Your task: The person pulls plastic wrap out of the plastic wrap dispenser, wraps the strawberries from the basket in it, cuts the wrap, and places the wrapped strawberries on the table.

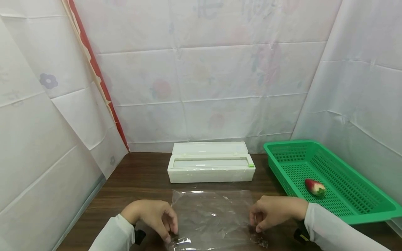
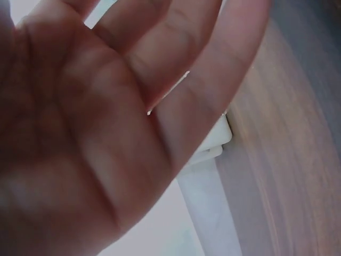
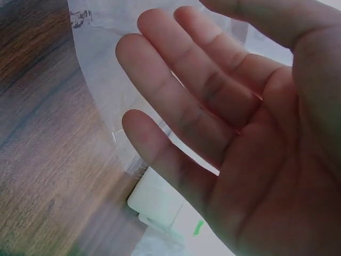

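Note:
A sheet of clear plastic film [image 1: 213, 216] lies wrinkled on the brown table, its lower right corner crumpled. My left hand [image 1: 155, 216] is at the film's left edge, thumb and fingertips pointing down with a small gap between them. At the right edge, my right hand [image 1: 271, 211] hovers or rests with loosely bent fingers; whether it touches the film is unclear. In the right wrist view its fingers [image 3: 176, 96] are spread apart over the film [image 3: 106, 58]. The left palm [image 2: 80, 144] fills much of the left wrist view, its fingertips cut off.
Behind the film stands a white film dispenser box [image 1: 211, 174] with its lid [image 1: 210, 148] raised. To the right is a green plastic basket [image 1: 351, 174] holding a red strawberry-like fruit [image 1: 315, 187]. White patterned sheets [image 1: 220, 76] enclose the brown table [image 1: 141, 174] at back and sides.

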Tool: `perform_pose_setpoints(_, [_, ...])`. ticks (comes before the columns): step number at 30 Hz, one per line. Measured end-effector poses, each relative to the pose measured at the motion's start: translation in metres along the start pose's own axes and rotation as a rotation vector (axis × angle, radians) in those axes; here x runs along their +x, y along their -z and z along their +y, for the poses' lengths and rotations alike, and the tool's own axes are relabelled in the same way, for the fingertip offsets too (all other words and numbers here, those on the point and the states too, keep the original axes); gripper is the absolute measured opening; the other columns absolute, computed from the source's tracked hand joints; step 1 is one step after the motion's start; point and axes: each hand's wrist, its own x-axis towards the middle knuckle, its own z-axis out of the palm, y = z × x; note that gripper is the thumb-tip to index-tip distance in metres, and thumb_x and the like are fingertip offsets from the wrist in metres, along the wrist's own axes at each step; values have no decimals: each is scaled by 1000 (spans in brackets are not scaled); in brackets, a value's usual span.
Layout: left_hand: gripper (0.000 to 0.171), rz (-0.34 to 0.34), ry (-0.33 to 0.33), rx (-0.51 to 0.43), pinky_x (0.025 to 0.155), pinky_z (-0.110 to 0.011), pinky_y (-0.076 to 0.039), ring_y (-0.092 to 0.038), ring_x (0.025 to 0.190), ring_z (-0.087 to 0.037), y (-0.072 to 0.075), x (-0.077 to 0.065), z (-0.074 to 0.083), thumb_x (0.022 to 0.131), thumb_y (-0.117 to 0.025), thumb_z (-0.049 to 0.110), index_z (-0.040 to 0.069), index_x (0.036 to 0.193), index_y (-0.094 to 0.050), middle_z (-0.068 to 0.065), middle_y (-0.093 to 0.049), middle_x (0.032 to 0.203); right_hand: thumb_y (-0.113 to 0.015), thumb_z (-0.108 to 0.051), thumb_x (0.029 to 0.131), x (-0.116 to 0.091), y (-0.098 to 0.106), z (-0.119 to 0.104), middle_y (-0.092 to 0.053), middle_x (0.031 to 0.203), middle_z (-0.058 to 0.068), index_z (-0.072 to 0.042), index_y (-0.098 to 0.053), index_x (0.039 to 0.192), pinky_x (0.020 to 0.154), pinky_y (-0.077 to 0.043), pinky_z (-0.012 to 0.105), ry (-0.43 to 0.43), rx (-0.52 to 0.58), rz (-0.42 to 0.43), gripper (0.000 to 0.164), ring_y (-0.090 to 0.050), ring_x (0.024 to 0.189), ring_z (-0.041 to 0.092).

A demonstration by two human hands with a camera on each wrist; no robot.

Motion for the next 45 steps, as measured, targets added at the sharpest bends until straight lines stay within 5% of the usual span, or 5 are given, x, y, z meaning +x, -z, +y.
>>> perform_pose_setpoints(9, [22,173,-121,146,82,-25,-54,-66,88,-6,7,0,2,93,-73,20,8,112,-69,7,-69,93,-75,-23,91,-2,2,-1,-63,81,-21,-20,-68,100,63,-52,19,14,-8,27,12,-60,71,-4])
perform_pose_setpoints(22, [14,352,-213,258,84,-31,-56,-67,94,-11,12,2,11,102,-62,25,22,114,-67,8,-70,102,-73,-26,93,-5,9,0,-62,85,-21,-18,-68,102,67,-52,20,35,-29,82,13,-59,77,-3])
perform_pose_setpoints(34, [15,429,-145,258,85,-35,-56,-66,95,-10,14,3,15,102,-61,33,29,115,-66,13,-69,102,-70,-26,96,-15,26,-5,-66,88,-18,-23,-67,106,68,-53,22,44,-22,134,11,-61,79,-2])
perform_pose_setpoints(45, [19,465,-147,243,88,-35,-55,-65,103,-11,16,6,10,101,-63,34,26,118,-65,12,-67,111,-65,-32,99,-36,58,-13,-66,92,-17,-23,-67,110,69,-54,26,12,-52,227,14,-61,80,2])
